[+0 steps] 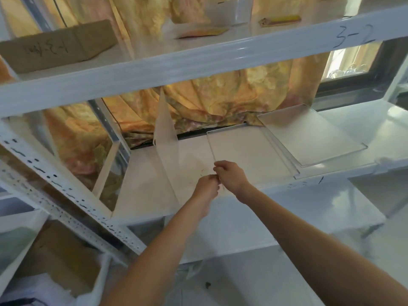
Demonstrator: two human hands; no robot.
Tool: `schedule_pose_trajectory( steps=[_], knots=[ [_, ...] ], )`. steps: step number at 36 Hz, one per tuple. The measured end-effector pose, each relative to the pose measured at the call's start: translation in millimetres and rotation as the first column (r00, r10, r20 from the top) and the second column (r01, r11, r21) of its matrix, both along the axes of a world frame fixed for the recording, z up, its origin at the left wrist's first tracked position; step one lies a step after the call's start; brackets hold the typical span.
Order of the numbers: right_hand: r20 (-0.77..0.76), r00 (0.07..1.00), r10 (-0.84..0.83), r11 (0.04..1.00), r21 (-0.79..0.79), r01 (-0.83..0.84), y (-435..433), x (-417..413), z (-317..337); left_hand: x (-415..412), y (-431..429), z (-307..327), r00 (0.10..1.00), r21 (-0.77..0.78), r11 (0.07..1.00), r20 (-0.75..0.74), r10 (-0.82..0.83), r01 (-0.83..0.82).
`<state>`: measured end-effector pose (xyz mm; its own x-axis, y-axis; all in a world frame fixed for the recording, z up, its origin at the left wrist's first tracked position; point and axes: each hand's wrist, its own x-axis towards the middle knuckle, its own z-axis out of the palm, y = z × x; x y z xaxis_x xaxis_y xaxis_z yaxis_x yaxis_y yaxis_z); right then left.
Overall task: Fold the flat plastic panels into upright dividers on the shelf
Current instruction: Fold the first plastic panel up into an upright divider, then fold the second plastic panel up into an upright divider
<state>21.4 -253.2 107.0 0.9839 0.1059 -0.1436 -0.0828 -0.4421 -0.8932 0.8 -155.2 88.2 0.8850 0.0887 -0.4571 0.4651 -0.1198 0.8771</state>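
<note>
On the white middle shelf (141, 186) one translucent plastic divider (164, 124) stands upright at the centre left. To its right a clear flat panel (249, 151) lies on the shelf, and a second flat panel (309, 135) lies tilted further right. My left hand (206, 187) and my right hand (230, 175) meet at the shelf's front edge, by the near left corner of the first flat panel. Both have fingers pinched together on that corner area; what exactly they pinch is too small to tell.
The upper shelf (198, 58), marked "3-2", carries a cardboard box (57, 46) and yellow packets (280, 20). A yellow floral curtain (220, 96) hangs behind. A perforated white upright (66, 191) crosses at left. A lower shelf (242, 228) sits below my arms.
</note>
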Motion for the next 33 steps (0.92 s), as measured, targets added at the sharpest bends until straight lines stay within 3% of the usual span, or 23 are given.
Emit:
schedule_pose_trajectory(
  steps=[7, 13, 19, 29, 33],
  knots=[
    [-0.066, 0.998, 0.013, 0.997, -0.077, -0.018, -51.2, 28.2, -47.5, 6.0, -22.1, -28.1, 0.996, 0.369, 0.929, 0.088, -0.017, -0.017],
    [-0.092, 0.993, 0.072, 0.959, -0.268, -0.094, -74.9, 51.9, -85.1, 4.2, -6.2, -68.6, 0.994, 0.56, 0.823, -0.003, -0.113, 0.095],
    [-0.048, 0.984, 0.172, 0.879, -0.444, -0.175, -79.4, 66.1, -110.7, 9.8, 9.6, -111.8, 0.986, 0.781, 0.609, -0.05, -0.161, 0.139],
    [0.101, 0.95, 0.296, 0.708, -0.691, -0.147, -74.8, 65.4, -141.1, 5.5, 20.5, -130.6, 0.988, 0.688, 0.725, 0.132, -0.082, -0.032],
    [0.056, 0.957, 0.286, 0.674, -0.721, -0.159, -78.5, 79.3, -137.7, 14.9, 28.6, -139.8, 0.97, 0.686, 0.727, 0.187, -0.155, -0.017]
  ],
)
